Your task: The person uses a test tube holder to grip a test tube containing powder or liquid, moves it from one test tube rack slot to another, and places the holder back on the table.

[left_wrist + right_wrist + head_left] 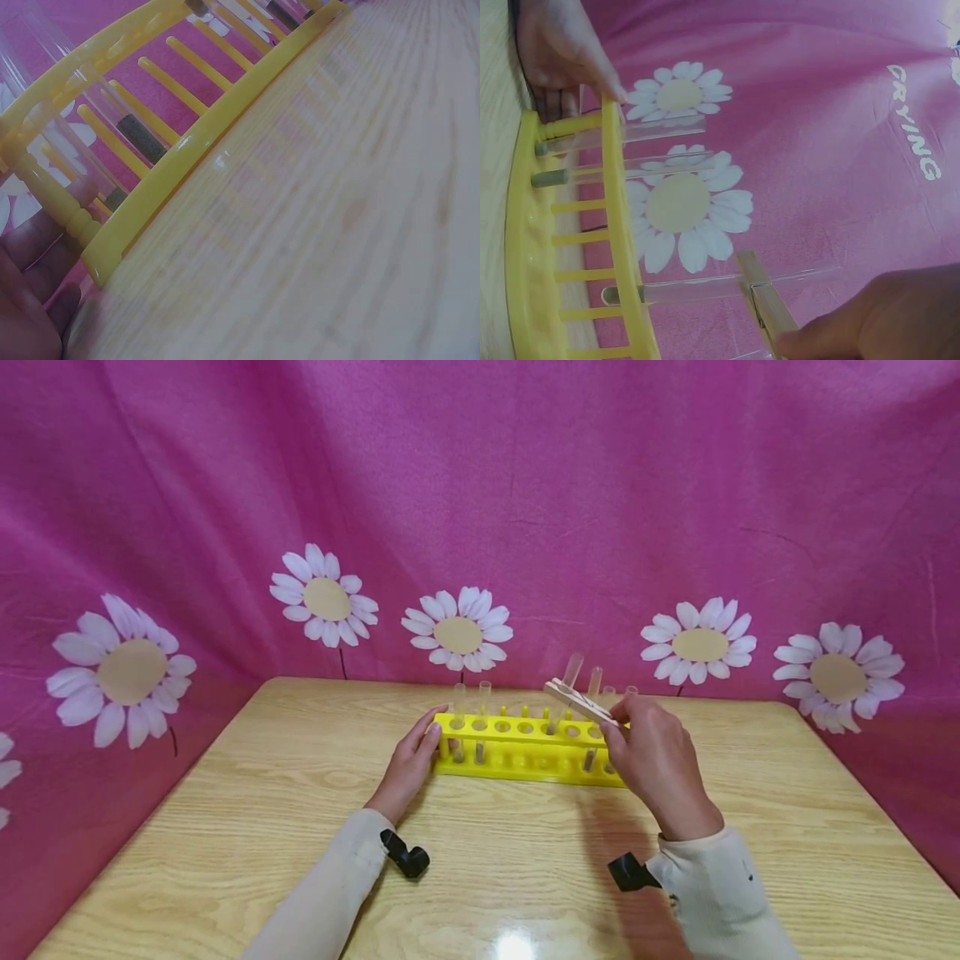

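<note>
A yellow test tube rack (532,742) stands on the table, its left end held by my left hand (405,762), with the thumb in front and fingers behind. My right hand (663,764) grips a wooden test tube holder (581,702). Clamped in the holder is a clear test tube (572,672), tilted. In the right wrist view, the lower end of this test tube (697,289) passes through a hole in the rack's top bar, above the base. Dark matter fills its bottom. Two more test tubes (480,750) stand at the rack's left end.
Other test tubes (590,752) stand at the rack's right end, partly behind my right hand. The rack rests on a wood-grain table (487,860). Behind it hangs a pink cloth (525,485) printed with white daisies. A black wrist mount (405,856) sits on each sleeve.
</note>
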Action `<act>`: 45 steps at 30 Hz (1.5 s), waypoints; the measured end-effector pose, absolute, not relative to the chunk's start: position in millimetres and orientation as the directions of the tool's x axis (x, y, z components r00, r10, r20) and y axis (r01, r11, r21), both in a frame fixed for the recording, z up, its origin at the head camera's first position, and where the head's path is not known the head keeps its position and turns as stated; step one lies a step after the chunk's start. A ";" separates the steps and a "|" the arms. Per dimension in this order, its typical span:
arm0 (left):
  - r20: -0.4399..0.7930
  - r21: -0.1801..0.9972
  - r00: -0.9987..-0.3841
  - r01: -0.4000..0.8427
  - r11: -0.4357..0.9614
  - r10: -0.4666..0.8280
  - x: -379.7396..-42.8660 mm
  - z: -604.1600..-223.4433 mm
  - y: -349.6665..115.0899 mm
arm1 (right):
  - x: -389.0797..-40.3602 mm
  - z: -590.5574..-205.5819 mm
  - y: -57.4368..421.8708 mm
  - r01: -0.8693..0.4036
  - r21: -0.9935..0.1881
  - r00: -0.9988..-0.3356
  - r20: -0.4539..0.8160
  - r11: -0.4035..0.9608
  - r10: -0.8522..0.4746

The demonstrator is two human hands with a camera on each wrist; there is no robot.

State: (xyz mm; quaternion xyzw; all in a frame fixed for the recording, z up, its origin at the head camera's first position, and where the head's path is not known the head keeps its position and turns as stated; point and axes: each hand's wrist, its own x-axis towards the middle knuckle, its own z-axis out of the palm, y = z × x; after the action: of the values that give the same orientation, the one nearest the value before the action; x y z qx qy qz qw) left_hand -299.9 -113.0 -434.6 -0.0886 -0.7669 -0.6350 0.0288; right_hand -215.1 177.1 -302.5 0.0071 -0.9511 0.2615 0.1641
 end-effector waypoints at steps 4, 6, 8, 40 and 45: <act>0.167 0.967 -0.981 0.183 0.175 0.101 -299.7 -433.9 -112.3 | -217.0 -303.9 177.7 -0.074 -0.495 -0.964 0.258 0.866 0.065; 0.174 0.967 -0.979 0.190 0.168 0.105 -299.6 -433.8 -112.0 | -218.1 -304.6 178.2 -0.062 -0.490 -0.971 0.229 0.869 0.060; 0.176 0.967 -0.979 0.192 0.168 0.106 -299.7 -433.9 -111.7 | -219.0 -305.3 178.5 -0.056 -0.482 -0.976 0.211 0.874 0.054; 0.151 0.966 -0.984 0.167 0.197 0.094 -302.2 -433.7 -112.1 | -232.7 -324.6 173.8 -0.052 -0.443 -0.987 0.156 0.895 0.021; 0.155 0.965 -0.983 0.172 0.199 0.097 -300.8 -434.9 -112.7 | -232.4 -327.7 172.2 -0.080 -0.425 -0.979 0.203 0.902 0.009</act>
State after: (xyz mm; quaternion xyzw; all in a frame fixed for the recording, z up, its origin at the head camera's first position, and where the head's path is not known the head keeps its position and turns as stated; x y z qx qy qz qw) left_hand -300.8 -112.7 -434.9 -0.0868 -0.7736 -0.6269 0.0300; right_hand -232.4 172.2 -327.7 0.0182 -0.9700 0.2207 0.1006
